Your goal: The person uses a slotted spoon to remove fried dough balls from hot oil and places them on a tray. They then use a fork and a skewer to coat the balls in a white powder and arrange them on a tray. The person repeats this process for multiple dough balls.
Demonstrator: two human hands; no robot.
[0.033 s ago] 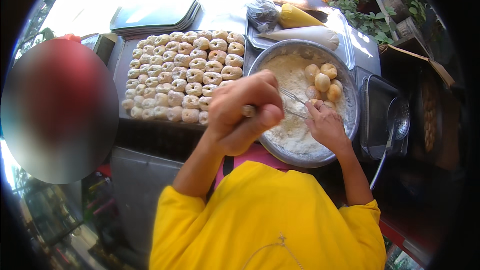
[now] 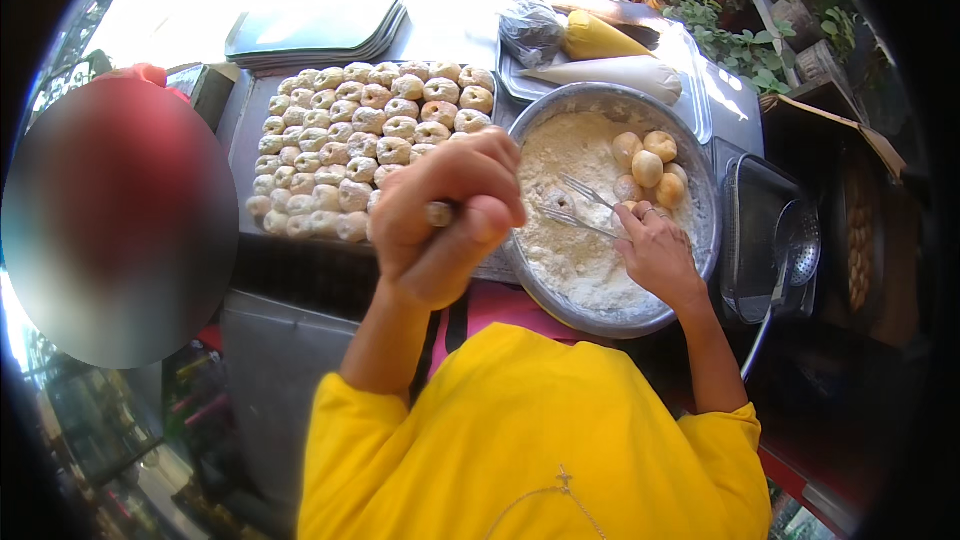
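Observation:
My left hand (image 2: 450,205) is closed in a fist around a thin rod (image 2: 438,214), whose blunt end shows beside the thumb; the rest is hidden. It hovers at the left of a metal bowl (image 2: 712,215) of white powder (image 2: 570,270), over the edge of the doughnut rows. My right hand (image 2: 660,258), inside the bowl, grips metal tongs (image 2: 580,221). Between their spread wire prongs, a powdered doughnut (image 2: 560,202) with a small hole lies on the powder. Several smooth round buns (image 2: 648,168) are heaped at the bowl's right, just beyond my right fingers.
Left of the bowl, a tray holds rows of powdered doughnuts (image 2: 365,122). Behind are stacked metal trays (image 2: 310,35), a yellow piping bag (image 2: 600,37) and a white one (image 2: 625,77). A skimmer (image 2: 802,240) rests on a dark tray (image 2: 745,240) at right. A blurred person (image 2: 120,220) is at left.
My left hand has shifted left and slightly down, away from the bowl, still round the rod. The tongs' prongs and the doughnut between them are now uncovered. My right hand stays nearly in place.

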